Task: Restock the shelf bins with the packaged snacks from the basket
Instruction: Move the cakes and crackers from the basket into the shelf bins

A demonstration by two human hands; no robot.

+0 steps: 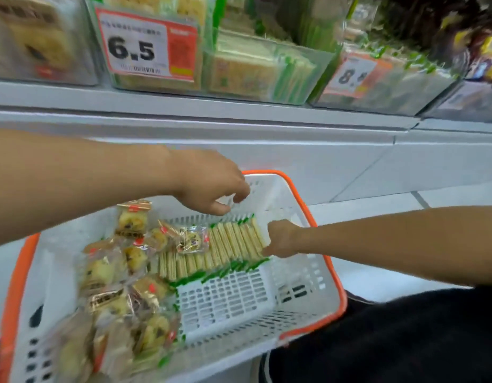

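A white basket with an orange rim (332, 275) sits low in front of me. Inside lies a row of green-edged cracker packs (228, 244) standing on edge, and a heap of clear-wrapped pastry packs (120, 294) at the left. My right hand (280, 239) grips the right end of the cracker row. Just above the far end of the row hovers my left hand (209, 183), fingers curled downward and holding nothing. Clear shelf bins (267, 67) above hold matching green-edged packs.
A white shelf ledge (239, 117) runs across above the basket. Price tags reading 6.5 (145, 45) and 8 (352, 76) hang on the bins. More bins with pastry packs (37, 42) stand at the upper left. A dark-clothed leg (405, 335) is under the basket's right corner.
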